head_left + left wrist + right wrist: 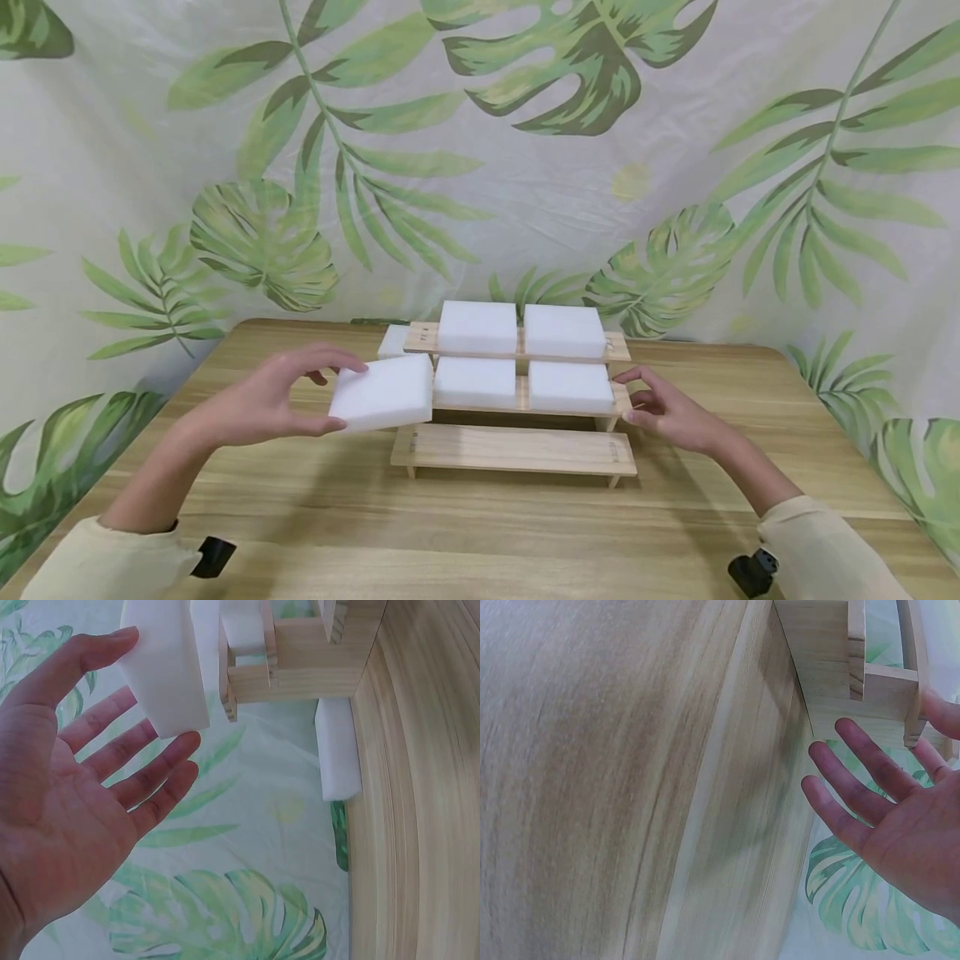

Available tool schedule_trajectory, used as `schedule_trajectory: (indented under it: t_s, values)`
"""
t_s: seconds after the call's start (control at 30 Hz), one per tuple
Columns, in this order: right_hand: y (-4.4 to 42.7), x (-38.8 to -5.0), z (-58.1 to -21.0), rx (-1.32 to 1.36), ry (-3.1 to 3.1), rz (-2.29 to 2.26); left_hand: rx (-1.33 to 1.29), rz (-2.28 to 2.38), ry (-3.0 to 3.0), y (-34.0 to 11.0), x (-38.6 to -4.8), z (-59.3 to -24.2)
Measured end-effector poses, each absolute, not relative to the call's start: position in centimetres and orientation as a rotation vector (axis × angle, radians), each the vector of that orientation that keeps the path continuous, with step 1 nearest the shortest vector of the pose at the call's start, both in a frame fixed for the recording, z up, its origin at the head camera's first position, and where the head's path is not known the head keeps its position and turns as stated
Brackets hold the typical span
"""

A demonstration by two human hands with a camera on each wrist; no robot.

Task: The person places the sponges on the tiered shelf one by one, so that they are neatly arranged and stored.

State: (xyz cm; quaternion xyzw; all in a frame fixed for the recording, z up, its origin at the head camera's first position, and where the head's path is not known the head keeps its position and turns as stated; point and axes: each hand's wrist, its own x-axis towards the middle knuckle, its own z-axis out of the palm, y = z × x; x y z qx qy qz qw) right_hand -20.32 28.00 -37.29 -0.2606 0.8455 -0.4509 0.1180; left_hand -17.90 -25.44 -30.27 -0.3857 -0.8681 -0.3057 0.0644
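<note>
Between thumb and fingers, my left hand (262, 396) pinches a white foam block (384, 392), held slightly tilted at the left end of the middle tier. The stepped wooden rack (517, 450) has three tiers; two white blocks (477, 327) lie on the top one and two more (475, 382) on the middle one. Its lowest tier is bare. At the rack's right side, my right hand (678, 417) has thumb and index finger on the end of the middle board, the other fingers (855, 780) spread, as the right wrist view shows.
Another white block (392, 342) sits on the table behind the rack's left end, partly hidden. The wooden table (480, 533) stands against a leaf-printed cloth (540, 208). Black devices (213, 557) are worn at both wrists.
</note>
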Motion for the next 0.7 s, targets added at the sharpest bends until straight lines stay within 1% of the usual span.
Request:
schedule_trajectory:
  t_s: [0.7]
  values:
    - [28.1, -20.3, -37.4, -0.752, 2.472, -1.331, -1.299, -0.99, -2.655, -21.6, -18.4, -30.9]
